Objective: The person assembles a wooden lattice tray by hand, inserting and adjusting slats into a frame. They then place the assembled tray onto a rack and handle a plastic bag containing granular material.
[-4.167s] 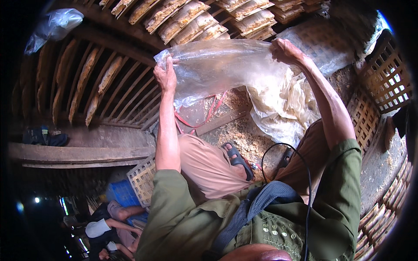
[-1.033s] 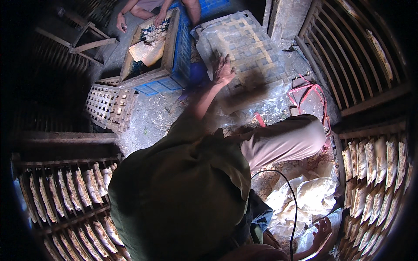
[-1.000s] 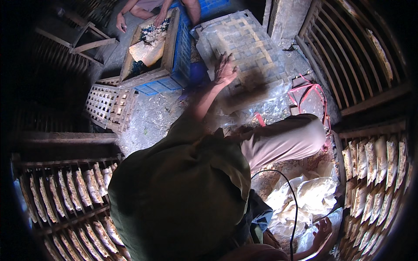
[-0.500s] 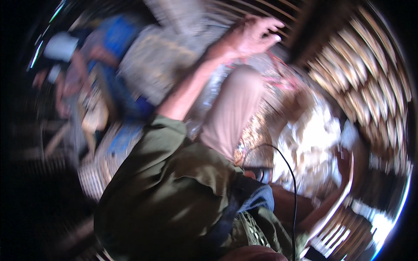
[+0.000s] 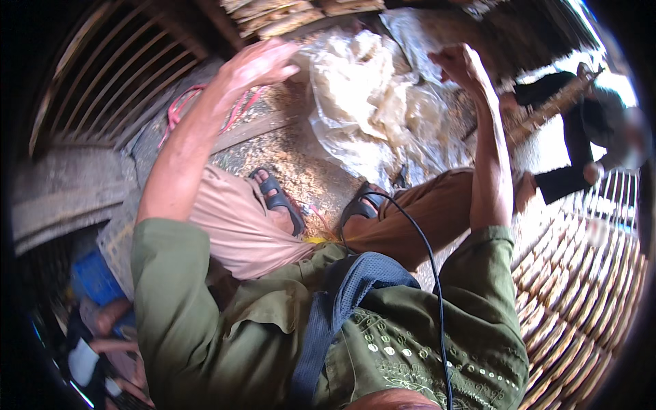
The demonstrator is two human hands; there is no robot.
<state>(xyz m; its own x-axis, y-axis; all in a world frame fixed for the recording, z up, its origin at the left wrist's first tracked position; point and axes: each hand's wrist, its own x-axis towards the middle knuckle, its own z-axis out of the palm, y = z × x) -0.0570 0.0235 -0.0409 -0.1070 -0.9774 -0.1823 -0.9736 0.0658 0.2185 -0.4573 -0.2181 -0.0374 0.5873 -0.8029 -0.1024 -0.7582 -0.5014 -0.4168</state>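
Note:
A crumpled clear plastic sheet (image 5: 362, 102) lies on the gritty ground in front of my sandalled feet (image 5: 280, 201). My right hand (image 5: 461, 67) is raised over its right side, curled into a fist that seems to pinch the sheet's upper edge. Held out at the sheet's left edge, my left hand (image 5: 258, 61) has its fingers apart and holds nothing. Whether its fingertips touch the plastic is unclear.
Slatted wooden racks (image 5: 102, 82) curve along the left, and one at the top holds pale flat pieces (image 5: 287, 10). Woven bamboo trays (image 5: 581, 294) fill the lower right. A person in dark clothes (image 5: 581, 130) stands at right. A blue crate (image 5: 96, 277) sits lower left, a red cord (image 5: 179, 109) by the rack.
The view has swung from the crates behind back toward the plastic sheet. My left hand has left the grey crate and now reaches to the sheet; my right hand has risen.

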